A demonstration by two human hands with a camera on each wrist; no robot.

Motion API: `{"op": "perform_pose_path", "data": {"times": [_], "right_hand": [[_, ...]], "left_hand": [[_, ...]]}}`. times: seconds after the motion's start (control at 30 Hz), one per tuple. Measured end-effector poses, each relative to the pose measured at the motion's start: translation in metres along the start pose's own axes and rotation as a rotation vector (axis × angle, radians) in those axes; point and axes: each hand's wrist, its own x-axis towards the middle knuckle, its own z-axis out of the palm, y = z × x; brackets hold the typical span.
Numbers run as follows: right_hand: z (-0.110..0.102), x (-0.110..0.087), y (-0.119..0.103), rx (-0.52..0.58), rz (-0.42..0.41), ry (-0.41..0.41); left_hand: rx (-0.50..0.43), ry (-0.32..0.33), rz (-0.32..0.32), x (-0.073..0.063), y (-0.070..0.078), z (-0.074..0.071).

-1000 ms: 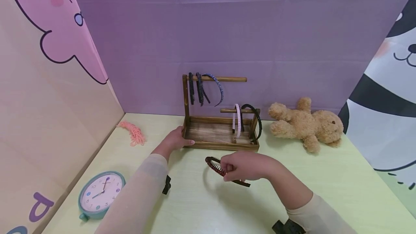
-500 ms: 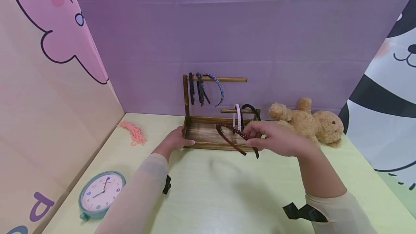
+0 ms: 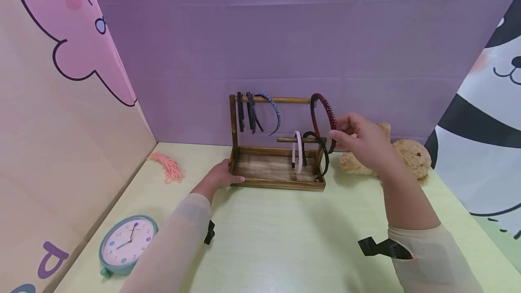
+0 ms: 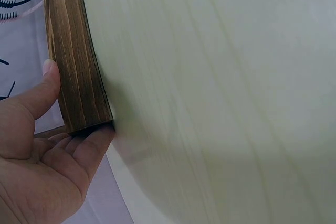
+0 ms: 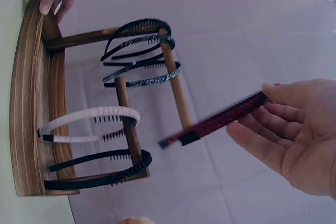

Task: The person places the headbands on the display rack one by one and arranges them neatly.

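Observation:
A dark red toothed headband [image 3: 326, 106] is pinched between the thumb and fingers of my right hand [image 3: 364, 141]. It is held upright by the free right end of the wooden rack's upper bar [image 3: 291, 100]; whether it touches the bar I cannot tell. My left hand [image 3: 218, 177] grips the left end of the rack's tray [image 4: 79, 56], thumb on the front wall and fingers around the end. Dark headbands [image 5: 139, 26] and a blue one [image 3: 273, 105] hang on the upper bar. A pink headband [image 3: 299, 150] and a black one [image 3: 325, 157] hang on the lower bar [image 3: 286, 139].
A brown teddy bear [image 3: 411, 157] lies right of the rack, partly hidden behind my right hand. At the left are a bundle of pink yarn [image 3: 167, 166] and a teal clock [image 3: 128, 243]. A purple cloth wall [image 3: 195, 58] stands close behind the rack.
My right hand has lifted the red headband up and back from the table's front area to the upper bar's end, turning it upright. My left hand has stayed on the rack.

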Motion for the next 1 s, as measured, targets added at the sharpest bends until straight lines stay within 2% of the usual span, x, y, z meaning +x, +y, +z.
{"op": "perform_pose_path", "data": {"times": [0.17,0.43,0.67,0.87,1.0], "right_hand": [[0.001,0.016,0.008,0.013,0.059,0.086],[0.014,0.047,0.021,0.07,0.067,0.185],[0.034,0.074,0.017,0.157,0.063,0.18],[0.057,0.091,0.013,0.199,0.051,0.192],[0.071,0.099,0.009,0.244,0.053,0.172]], "left_hand": [[-0.008,0.0,0.002,0.003,-0.002,0.001],[0.002,0.007,0.007,0.003,-0.003,0.001],[-0.003,0.008,0.002,0.003,-0.003,0.001],[-0.017,0.008,-0.011,0.003,-0.002,0.0],[-0.015,0.005,-0.021,0.003,-0.002,0.0]]}}
